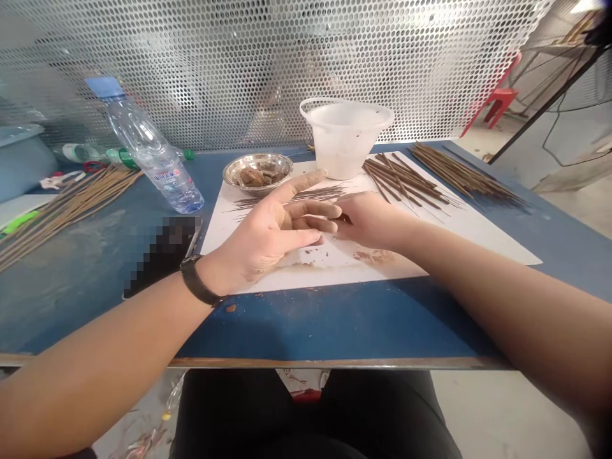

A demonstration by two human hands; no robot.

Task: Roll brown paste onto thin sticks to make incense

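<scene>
My left hand (261, 236) lies palm up over a white paper sheet (325, 264), its fingers spread and a dark wrist strap (198, 280) around the wrist. My right hand (370, 220) reaches in from the right, with its fingertips pinched on a small dark lump (345, 218) just by my left fingers. Thin sticks (318, 194) lie on the paper beyond my left fingers. Brown-coated incense sticks (401, 182) lie beyond my right hand. A metal bowl (257, 172) holding brown paste (252, 178) stands close past my left fingertips.
A white plastic tub (345, 143) and a water bottle (153, 153) stand on the blue table (325, 325). More stick bundles (67, 213) lie at far left and far right. A pixelated dark object (162, 255) lies left of the paper. A perforated metal screen (239, 70) closes the far side.
</scene>
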